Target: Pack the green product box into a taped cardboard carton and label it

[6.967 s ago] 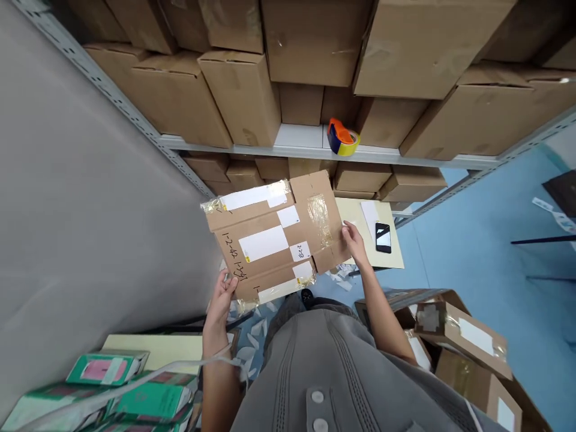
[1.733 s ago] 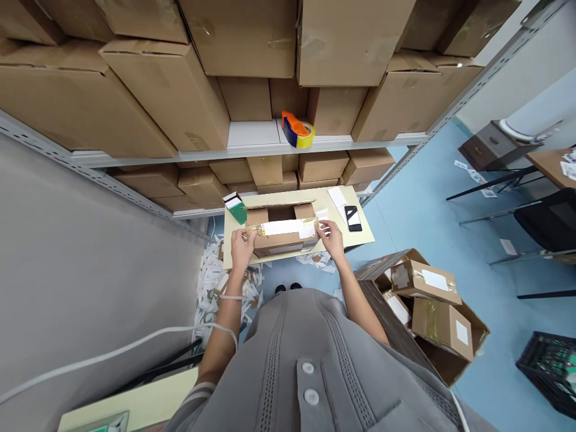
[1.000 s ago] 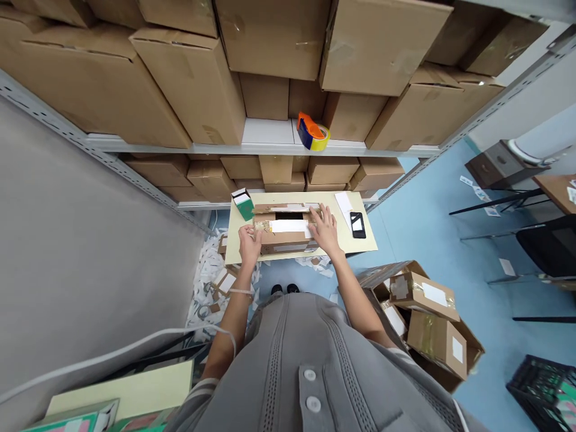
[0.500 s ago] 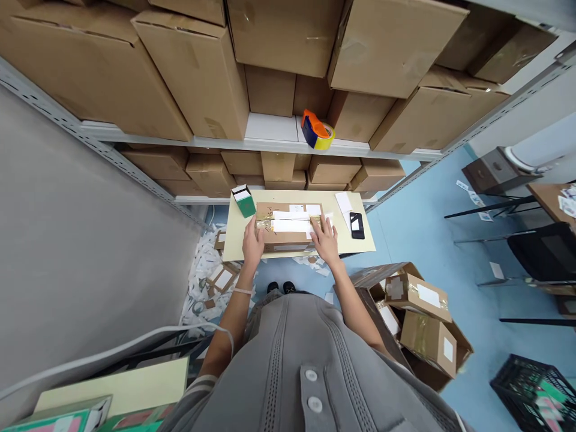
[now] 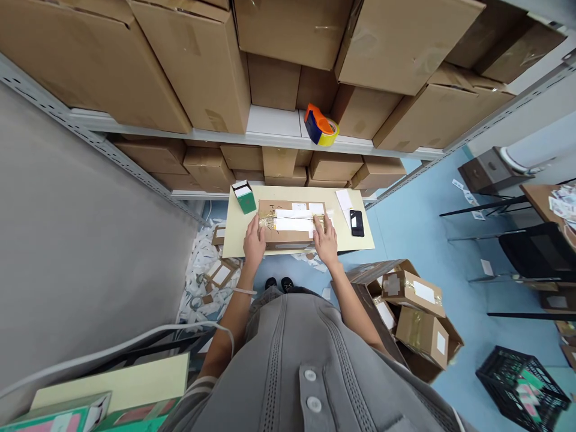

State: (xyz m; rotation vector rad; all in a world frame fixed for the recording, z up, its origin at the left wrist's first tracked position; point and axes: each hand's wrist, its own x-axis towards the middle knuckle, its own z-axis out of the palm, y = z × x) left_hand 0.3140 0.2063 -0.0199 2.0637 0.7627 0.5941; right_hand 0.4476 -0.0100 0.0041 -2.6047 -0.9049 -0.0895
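A taped cardboard box (image 5: 288,240) with white labels on top lies on the pale yellow table in front of me. My left hand (image 5: 254,241) grips its left end, thumb toward the near side and fingers along the edge. On the right end my right hand (image 5: 324,241) holds the box, fingers bent over the top near the clear tape and label. A small green box (image 5: 245,201) with a white top stands beyond my left hand. Right of my right hand lie a black phone (image 5: 357,223) and a white paper slip (image 5: 344,203).
Shelves (image 5: 270,138) packed with cartons rise behind the table (image 5: 236,231); a tape dispenser (image 5: 321,127) sits on one. A large open carton (image 5: 360,275) of parcels stands at lower right, near a black crate (image 5: 517,384). Paper scraps (image 5: 198,282) litter the floor at left.
The view has shifted slightly. Both hands stay on the cardboard box, which sits a touch farther right on the table; my right fingers have moved a little at its right end.
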